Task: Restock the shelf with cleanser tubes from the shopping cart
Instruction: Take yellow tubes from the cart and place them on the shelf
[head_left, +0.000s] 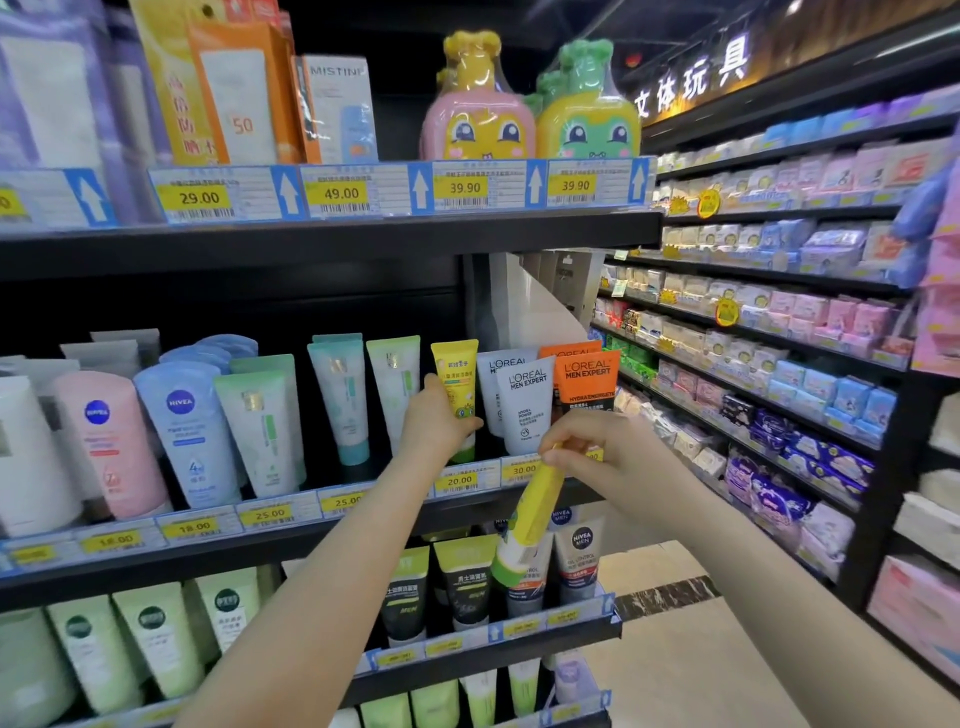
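Note:
A yellow cleanser tube (455, 376) with a green cap stands upright on the middle shelf (291, 540), between a pale green tube and the grey L'Oreal tubes. My left hand (435, 426) is wrapped around its lower part. My right hand (587, 441) pinches the flat end of a second yellow tube (527, 525), which hangs tilted in front of the shelf edge, green cap pointing down and left. The shopping cart is out of view.
Nivea tubes (182, 431) and pale green tubes (262, 426) fill the middle shelf to the left; grey and orange L'Oreal tubes (527, 405) stand to the right. Price tags line the shelf edges. Lower shelves hold more tubes. An aisle (691, 649) with stocked shelving runs on the right.

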